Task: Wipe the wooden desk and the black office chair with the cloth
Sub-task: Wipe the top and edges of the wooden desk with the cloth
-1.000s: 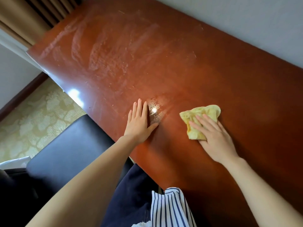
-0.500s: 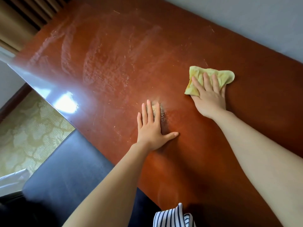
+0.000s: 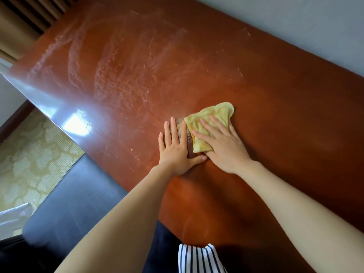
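Observation:
The reddish wooden desk (image 3: pixel 275 107) fills most of the view, with pale smear marks across its far left part. My right hand (image 3: pixel 222 146) lies flat on a crumpled yellow cloth (image 3: pixel 208 119) and presses it onto the desk near the middle. My left hand (image 3: pixel 175 148) rests flat on the wood just left of the cloth, fingers spread, its thumb touching the right hand. The black office chair (image 3: pixel 78 203) sits below the desk's near edge at lower left.
A grey wall (image 3: pixel 295 22) runs along the desk's far side. Brown curtains (image 3: pixel 23 22) hang at top left. Patterned carpet (image 3: pixel 33 160) shows left of the chair, with a white object (image 3: pixel 13 217) at the left edge. Striped clothing (image 3: pixel 199 259) is at the bottom.
My right hand has slid the cloth from near the desk's far side back toward me and to the left, ending beside my left hand. The left hand stayed flat in place.

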`<control>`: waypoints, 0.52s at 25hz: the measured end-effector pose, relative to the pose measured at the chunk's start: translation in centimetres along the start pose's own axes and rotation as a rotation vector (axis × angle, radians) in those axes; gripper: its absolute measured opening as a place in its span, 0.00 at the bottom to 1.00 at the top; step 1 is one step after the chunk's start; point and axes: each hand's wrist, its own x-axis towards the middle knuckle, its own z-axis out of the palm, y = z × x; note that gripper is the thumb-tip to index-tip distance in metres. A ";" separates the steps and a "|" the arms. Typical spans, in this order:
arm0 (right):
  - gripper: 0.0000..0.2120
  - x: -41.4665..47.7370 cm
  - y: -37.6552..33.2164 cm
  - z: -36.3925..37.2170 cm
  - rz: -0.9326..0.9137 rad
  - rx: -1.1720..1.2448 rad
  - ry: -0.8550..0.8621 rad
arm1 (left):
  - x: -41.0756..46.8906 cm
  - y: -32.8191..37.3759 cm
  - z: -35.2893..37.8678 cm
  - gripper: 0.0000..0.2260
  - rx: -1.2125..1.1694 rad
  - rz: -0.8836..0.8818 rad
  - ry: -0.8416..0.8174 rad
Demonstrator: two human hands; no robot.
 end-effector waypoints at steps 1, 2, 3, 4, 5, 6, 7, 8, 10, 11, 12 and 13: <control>0.29 -1.1 0.0 0.1 -0.017 0.014 -0.001 | -0.1 0.1 0.0 0.51 0.009 -0.004 0.008; 0.28 -2.1 0.1 0.2 -0.031 0.031 0.003 | -0.2 0.1 0.0 0.51 0.013 -0.004 0.018; 0.27 -3.2 0.2 0.3 -0.040 0.046 0.010 | -0.3 0.1 -0.1 0.51 0.011 -0.001 0.027; 0.26 -4.2 0.4 0.3 -0.041 0.058 0.020 | -0.3 0.2 -0.1 0.51 0.006 0.006 0.033; 0.26 -5.3 0.6 0.3 -0.033 0.064 0.026 | -0.5 0.3 -0.2 0.52 0.001 0.011 0.034; 0.26 -6.4 0.8 0.3 -0.022 0.065 0.030 | -0.6 0.4 -0.3 0.53 -0.001 0.013 0.036; 0.26 -7.4 1.0 0.4 -0.009 0.063 0.032 | -0.7 0.4 -0.4 0.54 0.005 0.010 0.042; 0.27 -8.4 1.2 0.4 0.009 0.058 0.032 | -0.8 0.5 -0.4 0.53 0.026 0.013 0.056; 0.28 -10.1 1.9 0.3 0.059 0.046 0.029 | -0.8 0.7 -0.7 0.51 0.108 0.067 0.103; 0.28 -10.7 2.2 0.2 0.083 0.036 0.024 | -0.7 0.8 -0.9 0.49 0.143 0.111 0.124; 0.29 -11.1 2.6 0.1 0.109 0.021 0.015 | -0.4 1.0 -1.2 0.47 0.156 0.158 0.137; 0.29 -11.5 3.1 0.0 0.133 0.007 0.001 | 0.0 1.3 -1.5 0.44 0.147 0.198 0.143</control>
